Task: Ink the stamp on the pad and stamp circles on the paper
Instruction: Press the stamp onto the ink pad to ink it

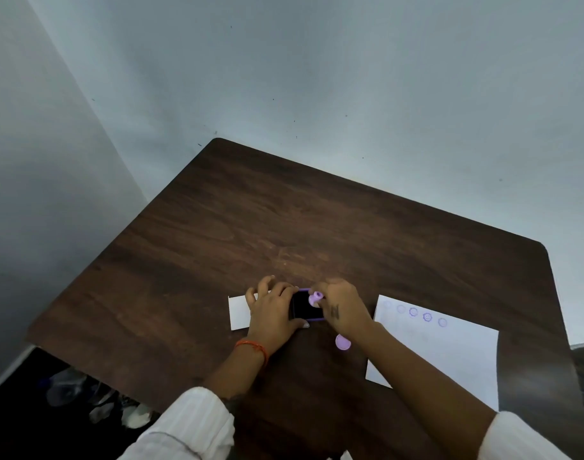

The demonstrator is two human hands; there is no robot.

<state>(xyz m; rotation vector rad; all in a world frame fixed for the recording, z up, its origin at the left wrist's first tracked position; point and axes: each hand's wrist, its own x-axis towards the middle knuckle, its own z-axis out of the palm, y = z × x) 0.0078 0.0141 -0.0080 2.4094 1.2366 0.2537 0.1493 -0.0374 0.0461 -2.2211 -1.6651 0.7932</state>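
A dark ink pad (304, 306) in a purple case lies on the brown table (284, 227). My left hand (272, 310) grips the pad's left side, thumb along its front edge. My right hand (342, 308) pinches a small purple stamp (316, 298) and holds it down on the pad's right part. A white sheet of paper (443, 353) lies to the right; a row of several purple circle prints (426, 317) runs along its far edge, the leftmost ones faint. A round purple cap (342, 342) lies on the table under my right wrist.
A small white card or lid (238, 312) sticks out from under my left hand. The table stands against a pale wall (317, 78), in a corner. Crumpled plastic items (85, 393) lie on the dark floor at the lower left.
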